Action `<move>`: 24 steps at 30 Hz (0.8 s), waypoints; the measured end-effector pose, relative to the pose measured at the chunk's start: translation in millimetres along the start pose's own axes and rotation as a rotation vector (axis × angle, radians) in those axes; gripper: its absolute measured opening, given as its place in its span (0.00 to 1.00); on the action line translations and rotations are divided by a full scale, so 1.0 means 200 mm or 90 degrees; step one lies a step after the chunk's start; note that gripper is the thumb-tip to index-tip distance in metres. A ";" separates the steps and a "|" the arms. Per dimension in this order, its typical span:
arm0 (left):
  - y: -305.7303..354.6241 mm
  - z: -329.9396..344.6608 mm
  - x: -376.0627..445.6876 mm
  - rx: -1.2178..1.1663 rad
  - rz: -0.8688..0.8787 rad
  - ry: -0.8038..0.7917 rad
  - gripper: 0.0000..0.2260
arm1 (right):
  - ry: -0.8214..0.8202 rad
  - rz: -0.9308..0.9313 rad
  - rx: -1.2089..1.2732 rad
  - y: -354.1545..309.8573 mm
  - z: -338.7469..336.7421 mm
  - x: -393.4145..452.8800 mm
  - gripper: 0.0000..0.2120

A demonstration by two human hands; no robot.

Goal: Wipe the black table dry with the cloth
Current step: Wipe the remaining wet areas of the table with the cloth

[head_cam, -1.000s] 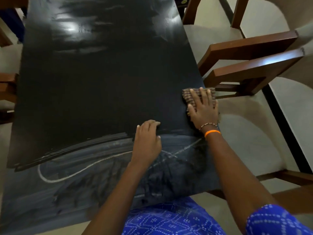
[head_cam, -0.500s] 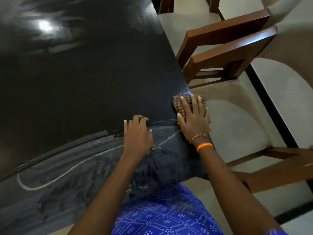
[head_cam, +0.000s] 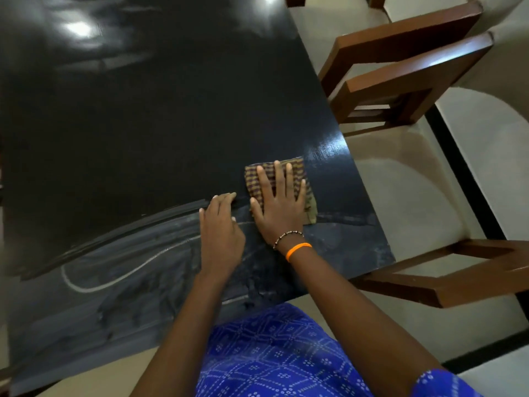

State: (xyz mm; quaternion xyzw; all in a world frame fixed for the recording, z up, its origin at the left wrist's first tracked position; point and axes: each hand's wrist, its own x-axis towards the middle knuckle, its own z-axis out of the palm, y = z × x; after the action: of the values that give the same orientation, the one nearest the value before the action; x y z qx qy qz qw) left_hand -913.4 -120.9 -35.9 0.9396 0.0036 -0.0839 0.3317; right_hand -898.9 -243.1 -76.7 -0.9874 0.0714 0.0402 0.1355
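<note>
Fig.: your right hand (head_cam: 279,204) lies flat on the folded checked cloth (head_cam: 297,174), fingers straight and spread, palm pressing it onto the black table (head_cam: 143,124) near the table's right edge, roughly at the boundary btw. the dark band and the greyish smeared band along the near edge. Your left hand (head_cam: 220,233) rests on the tabletop just beside the right, to its left, fingers loosely curled w/ tips touching the surface, holding nothing; it appears to brace you. The cloth sits under and ahead of the right palm, w/ its far and right edges showing past the fingers. Key relation: the streaked, chalky-looking film (head_cam: 120,285) lies toward you and to the left of the cloth, its long axis running parallel to the near edge, from the near right corner toward the near left. The right hand already has the cloth, so a pull back and leftward along that band looks like the fitting stroke. Wooden chairs (head_cam: 406,70) stand just off the right edge.
</note>
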 end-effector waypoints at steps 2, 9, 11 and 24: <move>-0.11 -0.08 -0.03 -0.017 -0.038 0.031 0.24 | -0.021 -0.046 0.002 -0.14 0.03 -0.01 0.32; -0.53 -0.43 -0.16 -0.055 -0.171 0.132 0.23 | -0.083 -0.193 0.002 -0.72 0.18 -0.10 0.32; -0.64 -0.52 -0.20 -0.063 -0.195 0.156 0.23 | -0.095 -0.224 0.002 -0.90 0.23 -0.14 0.32; -1.45 -1.00 -0.51 -0.166 -0.343 0.224 0.21 | -0.122 -0.485 -0.007 -1.80 0.52 -0.18 0.30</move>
State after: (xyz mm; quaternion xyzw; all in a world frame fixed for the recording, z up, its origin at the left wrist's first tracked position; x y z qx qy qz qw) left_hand -1001.0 235.8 -46.8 0.8547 0.3193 -0.0036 0.4092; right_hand -886.6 133.2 -79.0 -0.9357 -0.3133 0.0796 0.1412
